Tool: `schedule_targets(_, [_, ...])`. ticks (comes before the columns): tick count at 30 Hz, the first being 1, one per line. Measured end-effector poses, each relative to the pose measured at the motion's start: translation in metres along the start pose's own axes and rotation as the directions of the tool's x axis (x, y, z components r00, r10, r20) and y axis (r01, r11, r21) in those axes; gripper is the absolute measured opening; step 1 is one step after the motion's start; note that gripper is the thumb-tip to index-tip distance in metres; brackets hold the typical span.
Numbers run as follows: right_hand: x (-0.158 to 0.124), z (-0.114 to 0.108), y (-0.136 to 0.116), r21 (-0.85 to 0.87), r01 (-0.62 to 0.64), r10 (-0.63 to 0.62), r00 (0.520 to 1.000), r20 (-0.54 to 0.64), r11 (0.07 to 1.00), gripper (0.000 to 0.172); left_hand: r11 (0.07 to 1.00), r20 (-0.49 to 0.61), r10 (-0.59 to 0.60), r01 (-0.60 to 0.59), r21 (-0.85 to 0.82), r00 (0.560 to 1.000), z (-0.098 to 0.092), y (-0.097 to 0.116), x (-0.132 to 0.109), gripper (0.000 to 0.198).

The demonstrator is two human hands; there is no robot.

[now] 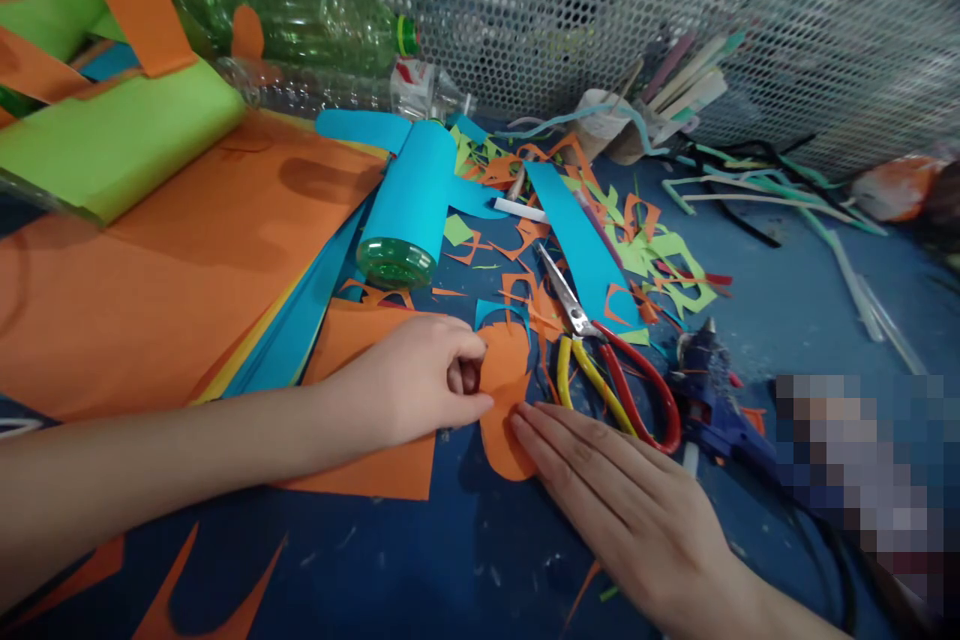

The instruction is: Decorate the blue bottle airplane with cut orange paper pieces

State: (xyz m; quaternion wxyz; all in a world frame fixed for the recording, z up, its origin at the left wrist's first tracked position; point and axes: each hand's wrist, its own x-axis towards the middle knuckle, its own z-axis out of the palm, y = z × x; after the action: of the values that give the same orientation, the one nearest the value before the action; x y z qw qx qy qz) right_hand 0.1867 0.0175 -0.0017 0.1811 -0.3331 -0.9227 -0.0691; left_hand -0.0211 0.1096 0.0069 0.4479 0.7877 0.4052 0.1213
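My left hand (420,380) is closed in a pinch on the edge of a rounded orange paper cutout (504,375) that lies on the dark blue table (450,560). My right hand (630,510) lies flat and open, fingers together, with its fingertips pressing the lower part of the same cutout. An orange paper sheet (375,465) lies under my left hand. Scissors (600,350) with red and yellow handles lie just beyond my right hand.
A bottle wrapped in blue paper (409,205) lies behind the cutout. Large orange sheets (172,250) and a green paper roll (112,135) fill the left. A blue glue gun (712,400), paper scraps (645,240), green bottles (300,25) and a mesh screen (825,20) stand around.
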Motion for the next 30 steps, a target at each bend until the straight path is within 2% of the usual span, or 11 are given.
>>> schedule_targets(6, [0.0012,0.0006,0.0002,0.003,-0.008,0.008,1.0,0.001,1.0,0.042,1.0,0.003,-0.011,0.011,0.003,1.0,-0.0004,-0.0002,0.0001,0.019])
schedule_targets(14, [0.002,0.0005,0.001,0.022,0.007,-0.007,1.0,-0.002,1.0,0.04,1.0,-0.012,0.011,-0.011,0.016,1.0,0.0003,-0.0004,0.0005,0.022])
schedule_targets(22, [0.0041,-0.0003,0.0017,0.007,0.008,-0.008,1.0,0.01,1.0,0.037,0.999,-0.002,-0.016,0.016,0.031,1.0,-0.0004,0.0019,0.0001,0.021])
schedule_targets(26, [0.0076,-0.0023,0.0015,0.003,0.001,-0.001,0.998,0.069,1.0,0.035,1.0,-0.009,-0.011,0.011,0.021,1.0,0.0001,0.0024,-0.0008,0.019])
schedule_targets(30, [0.0067,0.001,0.0011,-0.018,-0.056,0.058,0.991,0.123,0.998,0.033,1.0,-0.005,-0.003,0.003,0.018,1.0,-0.0014,0.0041,-0.0012,0.015])
